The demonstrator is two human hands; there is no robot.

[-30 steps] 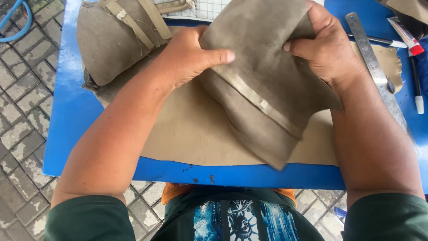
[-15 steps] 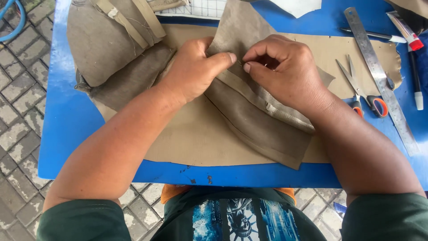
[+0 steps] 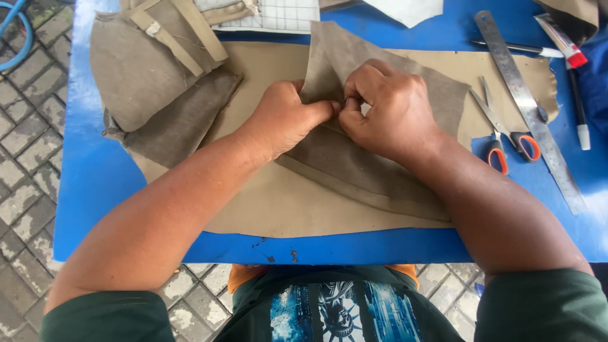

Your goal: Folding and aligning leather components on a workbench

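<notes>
A grey-brown suede piece with a folded, stitched edge lies on a larger tan sheet of leather spread over the blue table. My left hand presses on the suede piece and pinches it at the fold with thumb and fingers. My right hand meets it from the right, its fingertips pinching the same fold right beside the left thumb. The upper part of the suede piece stands up behind both hands.
A stack of similar grey pieces with straps lies at the upper left. Orange-handled scissors, a steel ruler and pens sit at the right. A gridded paper sheet is at the top. Paving stones lie beyond the table's left edge.
My hands have come together from gripping the suede piece's sides to pinching its fold at the middle. The piece has been lowered onto the tan sheet, uncovering the scissors.
</notes>
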